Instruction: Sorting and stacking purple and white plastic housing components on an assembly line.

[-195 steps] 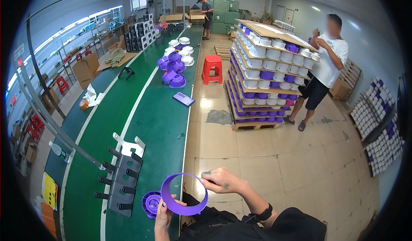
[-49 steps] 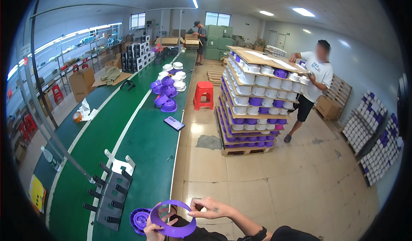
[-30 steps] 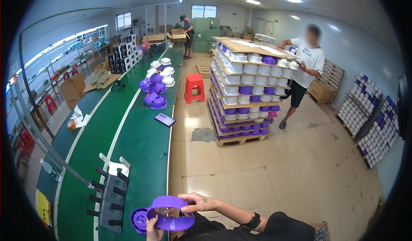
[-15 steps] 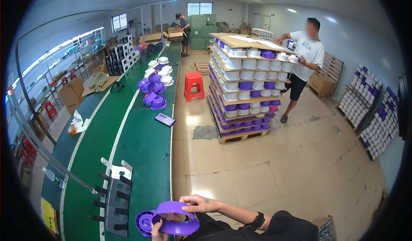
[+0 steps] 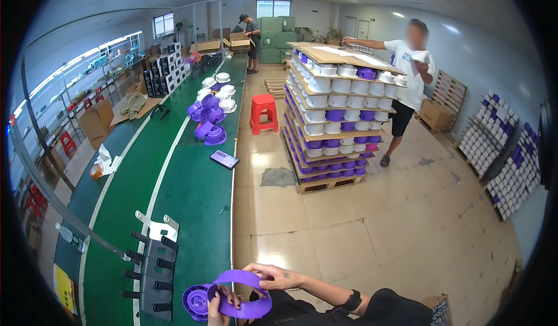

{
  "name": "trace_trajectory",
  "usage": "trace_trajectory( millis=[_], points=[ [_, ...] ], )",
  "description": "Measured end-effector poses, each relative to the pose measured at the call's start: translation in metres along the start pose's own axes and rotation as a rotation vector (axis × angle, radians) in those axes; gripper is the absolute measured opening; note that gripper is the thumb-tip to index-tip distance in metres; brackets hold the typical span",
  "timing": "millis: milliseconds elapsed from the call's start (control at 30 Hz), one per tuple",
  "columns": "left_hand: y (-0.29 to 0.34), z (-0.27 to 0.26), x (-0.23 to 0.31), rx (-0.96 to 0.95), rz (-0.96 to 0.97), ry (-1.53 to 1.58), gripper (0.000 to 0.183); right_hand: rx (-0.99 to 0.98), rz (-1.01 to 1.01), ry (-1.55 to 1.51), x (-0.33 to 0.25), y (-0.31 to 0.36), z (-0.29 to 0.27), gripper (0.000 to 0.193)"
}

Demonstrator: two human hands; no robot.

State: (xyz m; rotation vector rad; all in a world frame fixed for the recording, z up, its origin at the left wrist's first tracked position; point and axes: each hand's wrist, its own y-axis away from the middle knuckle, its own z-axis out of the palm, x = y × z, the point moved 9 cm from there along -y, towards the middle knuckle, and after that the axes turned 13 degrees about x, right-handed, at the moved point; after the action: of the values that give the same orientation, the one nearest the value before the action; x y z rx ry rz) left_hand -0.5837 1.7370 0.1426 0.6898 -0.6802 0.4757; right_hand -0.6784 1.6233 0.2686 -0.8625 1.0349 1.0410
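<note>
Purple ring (image 5: 243, 294) held in both hands over the green bench (image 5: 192, 192)
Right hand (image 5: 273, 276) grips the ring's upper rim; left hand (image 5: 216, 305) supports its lower edge, beside a purple spool (image 5: 195, 301)

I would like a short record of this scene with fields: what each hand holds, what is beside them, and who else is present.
left hand: grips the lower edge of the purple ring
right hand: holds the ring's upper edge
beside hands: purple spool and grey fixture with black pegs on the green table
further on table: phone, purple and white spools
others: a person at the stacked pallet; another at the far end
</note>
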Motion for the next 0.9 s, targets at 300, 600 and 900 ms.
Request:
trace_trajectory(
  millis=[300, 600, 900],
  points=[
    [0.009, 0.009, 0.016, -0.011, 0.073, -0.005, 0.029, -0.092, 0.119, -0.012, 0.012, 0.002, 0.008, 0.062],
    [0.009, -0.003, 0.014, 0.077, 0.051, 0.036, 0.025, -0.119, 0.116, 0.101, 0.000, 0.001, 0.017, 0.067],
    [0.044, 0.062, 0.049, -0.471, 0.209, 0.042, 0.053, 0.051, 0.057, 0.138, -0.021, -0.006, -0.011, 0.051]
  ],
)
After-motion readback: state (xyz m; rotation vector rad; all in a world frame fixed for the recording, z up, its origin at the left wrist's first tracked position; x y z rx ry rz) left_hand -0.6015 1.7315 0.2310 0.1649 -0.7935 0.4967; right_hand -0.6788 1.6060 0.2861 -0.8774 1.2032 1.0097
